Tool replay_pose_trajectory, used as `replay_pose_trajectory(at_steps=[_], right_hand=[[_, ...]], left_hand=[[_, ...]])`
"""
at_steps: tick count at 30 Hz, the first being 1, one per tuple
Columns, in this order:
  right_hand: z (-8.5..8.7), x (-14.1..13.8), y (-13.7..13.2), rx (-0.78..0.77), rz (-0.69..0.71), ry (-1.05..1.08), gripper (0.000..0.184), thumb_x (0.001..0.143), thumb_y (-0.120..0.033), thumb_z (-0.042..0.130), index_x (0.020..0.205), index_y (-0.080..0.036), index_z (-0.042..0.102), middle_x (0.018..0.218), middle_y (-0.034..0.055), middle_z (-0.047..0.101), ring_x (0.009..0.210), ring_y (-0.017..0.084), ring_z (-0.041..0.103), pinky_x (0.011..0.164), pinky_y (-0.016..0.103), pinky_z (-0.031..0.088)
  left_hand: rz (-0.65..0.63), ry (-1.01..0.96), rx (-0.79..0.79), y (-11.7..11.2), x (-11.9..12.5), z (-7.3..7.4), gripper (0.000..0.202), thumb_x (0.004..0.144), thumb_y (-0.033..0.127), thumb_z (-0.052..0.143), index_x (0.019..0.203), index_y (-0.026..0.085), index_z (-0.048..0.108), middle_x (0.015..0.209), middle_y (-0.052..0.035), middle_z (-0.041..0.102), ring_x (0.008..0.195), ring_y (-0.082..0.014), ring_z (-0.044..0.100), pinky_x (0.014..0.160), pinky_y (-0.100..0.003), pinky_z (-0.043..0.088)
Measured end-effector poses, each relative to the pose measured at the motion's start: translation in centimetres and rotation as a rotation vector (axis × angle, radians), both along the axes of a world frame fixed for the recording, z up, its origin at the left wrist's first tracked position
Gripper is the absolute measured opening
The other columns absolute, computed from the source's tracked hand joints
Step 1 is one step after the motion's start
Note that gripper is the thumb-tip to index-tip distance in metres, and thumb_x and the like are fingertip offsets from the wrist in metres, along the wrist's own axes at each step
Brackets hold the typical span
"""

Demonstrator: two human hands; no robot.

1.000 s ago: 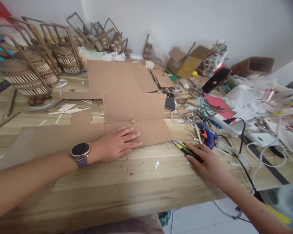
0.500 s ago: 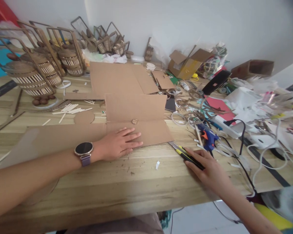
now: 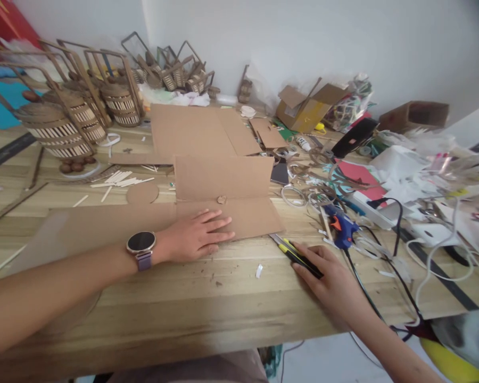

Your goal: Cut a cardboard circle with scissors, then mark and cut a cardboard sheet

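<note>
My left hand (image 3: pixel 197 236) lies flat with fingers spread on the near flap of a brown cardboard sheet (image 3: pixel 223 186) on the wooden table (image 3: pixel 223 298). A dark round watch (image 3: pixel 141 242) sits on that wrist. My right hand (image 3: pixel 329 274) is closed around a yellow and black utility knife (image 3: pixel 293 250). The knife lies low over the table, and its blade tip touches the cardboard's near right corner.
A blue glue gun (image 3: pixel 341 226) with its black cable lies just right of the knife. Woven wooden baskets (image 3: pixel 59 130) stand at the back left, a larger cardboard sheet (image 3: pixel 191 130) behind. Paper scraps, rings, boxes and white cables crowd the right side.
My right hand has slid the knife leftward, bringing its tip to the cardboard's corner. My left hand stays pressed on the cardboard.
</note>
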State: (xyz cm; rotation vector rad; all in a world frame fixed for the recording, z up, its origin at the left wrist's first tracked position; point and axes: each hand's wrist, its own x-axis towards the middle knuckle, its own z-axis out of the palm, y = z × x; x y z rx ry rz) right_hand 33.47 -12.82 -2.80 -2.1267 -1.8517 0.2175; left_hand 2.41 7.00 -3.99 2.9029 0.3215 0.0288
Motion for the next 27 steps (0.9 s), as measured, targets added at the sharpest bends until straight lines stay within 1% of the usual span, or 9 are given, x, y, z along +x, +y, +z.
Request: replay_pose_trajectory(at_steps=[2, 5, 7, 9, 13, 15, 20, 23, 27], right_hand=[[-0.2, 0.1, 0.1, 0.006, -0.001, -0.007, 0.05, 0.095, -0.044, 0.049, 0.131, -0.016, 0.068, 0.102, 0.0129, 0.067, 0.098, 0.029, 0.066, 0.089, 0.044, 0.055], [-0.6, 0.3, 0.3, 0.023, 0.003, -0.018, 0.049, 0.095, -0.045, 0.049, 0.13, -0.016, 0.069, 0.103, 0.0133, 0.068, 0.097, 0.029, 0.066, 0.089, 0.045, 0.055], [-0.8, 0.5, 0.4, 0.035, 0.009, -0.022, 0.049, 0.095, -0.046, 0.05, 0.129, -0.017, 0.069, 0.103, 0.0135, 0.068, 0.097, 0.029, 0.066, 0.088, 0.046, 0.056], [-0.9, 0.6, 0.5, 0.047, 0.018, -0.022, 0.049, 0.095, -0.046, 0.05, 0.128, -0.017, 0.07, 0.102, 0.0138, 0.068, 0.095, 0.03, 0.067, 0.087, 0.046, 0.056], [-0.9, 0.6, 0.6, 0.061, 0.021, -0.026, 0.048, 0.095, -0.046, 0.05, 0.128, -0.018, 0.07, 0.1, 0.0133, 0.069, 0.092, 0.03, 0.068, 0.082, 0.045, 0.058], [-0.9, 0.5, 0.6, 0.073, 0.019, -0.03, 0.047, 0.095, -0.045, 0.05, 0.128, -0.019, 0.07, 0.101, 0.0131, 0.069, 0.093, 0.03, 0.068, 0.083, 0.045, 0.058], [-1.0, 0.3, 0.6, 0.135, 0.007, -0.047, 0.047, 0.097, -0.048, 0.048, 0.131, -0.02, 0.067, 0.104, 0.0124, 0.068, 0.096, 0.03, 0.067, 0.086, 0.044, 0.057], [-0.5, 0.7, 0.8, 0.202, -0.01, -0.084, 0.05, 0.098, -0.05, 0.046, 0.133, -0.021, 0.065, 0.106, 0.013, 0.065, 0.097, 0.03, 0.066, 0.086, 0.045, 0.056], [0.7, 2.7, 1.7, 0.276, -0.011, -0.149, 0.053, 0.097, -0.05, 0.044, 0.137, -0.019, 0.063, 0.103, 0.0147, 0.062, 0.094, 0.032, 0.064, 0.083, 0.047, 0.056]], left_hand=[[0.029, 0.042, -0.016, 0.3, -0.7, 0.6, 0.057, 0.103, 0.052, 0.041, 0.155, 0.028, 0.04, 0.168, -0.009, 0.022, 0.155, -0.0345, 0.013, 0.123, -0.053, 0.016], [0.224, 0.132, -0.017, 1.0, -2.6, 1.8, 0.09, 0.088, 0.068, 0.057, 0.16, 0.027, 0.024, 0.169, -0.0161, 0.007, 0.155, -0.0416, 0.003, 0.121, -0.063, 0.01], [0.361, 0.205, -0.024, 1.6, -3.8, 2.6, 0.114, 0.077, 0.074, 0.065, 0.162, 0.021, 0.011, 0.168, -0.023, 0.002, 0.154, -0.0443, 0.001, 0.119, -0.067, 0.008], [0.415, 0.264, -0.031, 1.8, -4.5, 3.3, 0.124, 0.071, 0.074, 0.071, 0.162, 0.018, 0.009, 0.167, -0.0264, 0.003, 0.154, -0.0448, 0.002, 0.119, -0.066, 0.008], [0.45, 0.329, -0.055, 1.7, -4.8, 4.3, 0.123, 0.062, 0.07, 0.079, 0.161, 0.021, 0.023, 0.167, -0.0245, 0.014, 0.15, -0.0513, 0.014, 0.116, -0.068, 0.014], [0.473, 0.344, -0.056, 1.7, -4.9, 4.5, 0.122, 0.061, 0.068, 0.08, 0.16, 0.022, 0.025, 0.166, -0.0247, 0.017, 0.147, -0.0541, 0.02, 0.114, -0.069, 0.02], [0.396, 0.244, -0.022, 2.1, -5.4, 4.0, 0.104, 0.069, 0.06, 0.076, 0.158, 0.026, 0.032, 0.163, -0.0201, 0.023, 0.143, -0.0461, 0.031, 0.112, -0.06, 0.032], [0.394, 0.162, 0.045, 2.3, -5.3, 3.5, 0.098, 0.069, 0.059, 0.076, 0.155, 0.029, 0.039, 0.155, -0.018, 0.034, 0.138, -0.0441, 0.034, 0.111, -0.062, 0.031], [0.423, 0.026, 0.119, 2.3, -3.8, 3.6, 0.097, 0.07, 0.06, 0.075, 0.155, 0.03, 0.039, 0.151, -0.0174, 0.035, 0.134, -0.0454, 0.032, 0.11, -0.065, 0.03]])
